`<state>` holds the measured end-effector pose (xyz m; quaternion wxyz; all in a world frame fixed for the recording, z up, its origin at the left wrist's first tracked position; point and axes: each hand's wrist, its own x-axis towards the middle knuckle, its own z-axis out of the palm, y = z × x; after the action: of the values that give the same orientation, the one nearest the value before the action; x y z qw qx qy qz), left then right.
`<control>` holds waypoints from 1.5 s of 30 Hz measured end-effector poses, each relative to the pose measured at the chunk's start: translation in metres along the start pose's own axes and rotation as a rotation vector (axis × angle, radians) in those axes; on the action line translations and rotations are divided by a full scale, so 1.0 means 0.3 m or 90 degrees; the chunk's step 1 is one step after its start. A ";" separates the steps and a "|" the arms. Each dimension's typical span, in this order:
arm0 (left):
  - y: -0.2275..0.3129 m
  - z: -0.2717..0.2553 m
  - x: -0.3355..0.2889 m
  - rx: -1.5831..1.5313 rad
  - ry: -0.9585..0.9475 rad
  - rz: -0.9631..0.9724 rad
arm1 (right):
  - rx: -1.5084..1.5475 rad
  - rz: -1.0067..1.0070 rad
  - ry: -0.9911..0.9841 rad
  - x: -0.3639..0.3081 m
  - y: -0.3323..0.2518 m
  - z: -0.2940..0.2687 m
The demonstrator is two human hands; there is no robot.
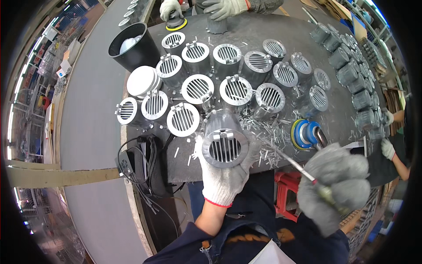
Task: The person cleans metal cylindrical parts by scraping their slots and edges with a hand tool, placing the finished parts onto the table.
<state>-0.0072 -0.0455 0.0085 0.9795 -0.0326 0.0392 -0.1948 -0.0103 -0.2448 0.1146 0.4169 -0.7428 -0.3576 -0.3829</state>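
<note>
In my white-gloved left hand [224, 180] is a grey metal cylinder [222, 121] with a slotted grille on its round end, tilted toward me. The fingers wrap around its sides. My right hand [336, 185], in a thick grey glove, is closed around the yellowish handle of a long thin-shafted hand tool [296, 166]. Its shaft points up and left toward the cylinder, apart from the grille; whether it is a screwdriver or a file I cannot tell. Several similar grille-topped cylinders [198, 89] stand on the dark table just beyond.
Thin plastic-like slivers [268, 136] litter the dark table [263, 37]. A blue round sander [305, 134] lies at right. Left stand a black bin [134, 46], white discs [143, 81] and a black bag with cables [151, 165]. Across the table, a co-worker's gloved hands [224, 9] hold a cylinder and a sander.
</note>
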 end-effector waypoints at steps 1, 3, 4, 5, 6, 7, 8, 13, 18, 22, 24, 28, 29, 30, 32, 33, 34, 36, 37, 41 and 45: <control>-0.004 0.007 -0.001 0.018 0.022 0.005 | 0.008 0.001 0.061 -0.005 -0.001 -0.011; -0.009 0.016 0.001 0.019 0.043 0.010 | 0.025 0.000 0.183 -0.022 -0.006 -0.013; -0.010 0.020 0.002 0.039 0.101 0.003 | 0.039 0.111 0.276 -0.031 -0.010 -0.011; -0.008 0.024 0.008 0.024 0.137 -0.010 | 0.053 0.224 0.368 -0.041 -0.018 -0.001; -0.007 0.031 0.010 -0.045 0.160 -0.031 | 0.094 0.263 0.357 -0.045 -0.022 0.001; -0.006 0.039 0.013 -0.010 0.182 -0.038 | 0.135 0.304 0.348 -0.048 -0.023 0.008; -0.005 0.051 0.014 -0.028 0.191 -0.053 | 0.174 0.346 0.339 -0.046 -0.023 0.012; -0.023 0.114 0.009 0.117 0.295 0.011 | 0.044 0.216 -0.038 0.025 0.033 0.025; -0.019 0.105 0.017 0.307 0.307 0.097 | -0.084 0.266 -0.423 0.075 0.055 0.088; -0.010 0.065 0.016 0.450 0.279 0.172 | -0.061 0.234 -0.383 0.039 0.104 0.112; 0.004 0.059 0.011 0.468 0.260 0.194 | -0.021 0.255 -0.348 0.000 0.125 0.116; 0.053 0.070 0.018 0.335 0.151 0.184 | 0.136 0.385 -0.129 -0.065 0.101 0.135; 0.055 0.069 0.034 0.382 0.195 0.190 | 0.184 0.401 -0.099 -0.073 0.083 0.144; 0.061 0.071 0.040 0.402 0.237 0.199 | 0.321 0.514 -0.066 -0.081 0.054 0.165; 0.044 0.073 0.047 0.298 0.101 0.244 | 0.555 0.660 0.018 -0.091 -0.001 0.218; 0.037 0.073 0.050 0.269 0.080 0.258 | 0.524 0.734 -0.009 -0.091 -0.019 0.237; 0.036 0.073 0.053 0.271 0.065 0.262 | 0.444 0.749 -0.057 -0.091 -0.029 0.250; 0.041 0.071 0.062 0.306 0.109 0.257 | 0.244 0.642 -0.136 -0.089 -0.032 0.258; 0.045 0.072 0.065 0.252 0.139 0.256 | 0.281 0.652 -0.099 -0.088 -0.024 0.253; 0.090 0.081 0.038 0.078 0.128 0.065 | 0.365 0.635 0.125 -0.081 0.001 0.216; 0.084 0.088 0.009 0.012 0.086 0.015 | 0.331 0.602 0.186 -0.044 -0.004 0.191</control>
<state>0.0073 -0.0220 0.0325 0.9771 -0.0101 0.1034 -0.1857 -0.0018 -0.1958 0.0831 0.7580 -0.6342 -0.0068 -0.1523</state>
